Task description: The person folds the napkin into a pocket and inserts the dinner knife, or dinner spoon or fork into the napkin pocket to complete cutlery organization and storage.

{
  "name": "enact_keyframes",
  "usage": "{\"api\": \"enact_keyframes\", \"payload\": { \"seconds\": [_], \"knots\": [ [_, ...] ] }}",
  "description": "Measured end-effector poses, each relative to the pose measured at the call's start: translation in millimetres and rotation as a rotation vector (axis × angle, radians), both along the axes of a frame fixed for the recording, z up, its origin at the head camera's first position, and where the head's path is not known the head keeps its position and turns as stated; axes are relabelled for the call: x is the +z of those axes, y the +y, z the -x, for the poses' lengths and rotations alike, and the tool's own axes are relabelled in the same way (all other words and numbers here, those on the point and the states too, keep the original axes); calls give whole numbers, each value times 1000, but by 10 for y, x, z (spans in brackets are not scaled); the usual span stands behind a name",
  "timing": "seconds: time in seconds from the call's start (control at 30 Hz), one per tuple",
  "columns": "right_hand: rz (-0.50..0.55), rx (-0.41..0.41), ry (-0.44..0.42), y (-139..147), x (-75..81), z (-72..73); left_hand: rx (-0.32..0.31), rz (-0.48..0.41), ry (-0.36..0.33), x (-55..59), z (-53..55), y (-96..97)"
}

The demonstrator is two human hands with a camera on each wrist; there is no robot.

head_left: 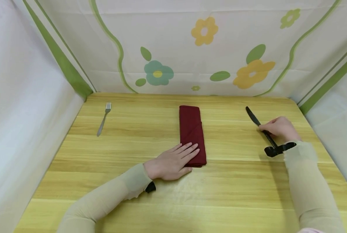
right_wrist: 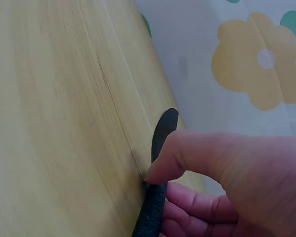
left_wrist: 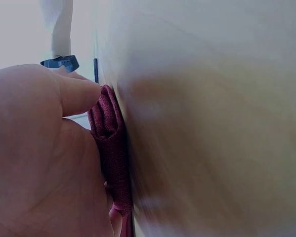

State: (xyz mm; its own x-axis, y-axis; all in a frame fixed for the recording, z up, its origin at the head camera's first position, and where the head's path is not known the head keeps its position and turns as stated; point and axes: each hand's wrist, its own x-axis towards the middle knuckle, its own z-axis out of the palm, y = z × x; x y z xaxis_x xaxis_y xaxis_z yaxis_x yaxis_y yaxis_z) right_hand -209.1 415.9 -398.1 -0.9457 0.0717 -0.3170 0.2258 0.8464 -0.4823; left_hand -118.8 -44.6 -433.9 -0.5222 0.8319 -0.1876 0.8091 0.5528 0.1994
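Note:
A dark red folded cloth napkin [head_left: 190, 121] lies lengthwise in the middle of the table. My left hand [head_left: 173, 161] rests flat on its near end, fingers straight, the thumb beside its lower edge. In the left wrist view the folded layers of the napkin [left_wrist: 108, 118] show below the thumb. Over on the right, my right hand [head_left: 282, 127] pinches a black table knife [head_left: 252, 116] around its middle, blade pointing away. The right wrist view has the thumb and curled fingers on the knife [right_wrist: 162, 131]; its handle end runs out of that frame.
A silver fork [head_left: 104, 119] lies at the far left of the wooden table [head_left: 234, 184], tines away from me. White fabric with printed flowers [head_left: 204, 31] hangs along the back edge, and plain white fabric [head_left: 24, 106] stands at the left side.

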Motion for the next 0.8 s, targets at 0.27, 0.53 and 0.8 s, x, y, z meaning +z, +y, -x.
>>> {"api": "enact_keyframes", "payload": {
  "seconds": [0.27, 0.53, 0.8],
  "knots": [
    [221, -35, -40, -2, -15, -6, 15, 6, -36, 35, -10, 10],
    [336, -47, -88, -52, -20, -15, 17, -10, -48, 45, -12, 10],
    [354, -38, -51, -77, -12, -53, 15, -19, -42, 30, -7, 8]
  ]
}}
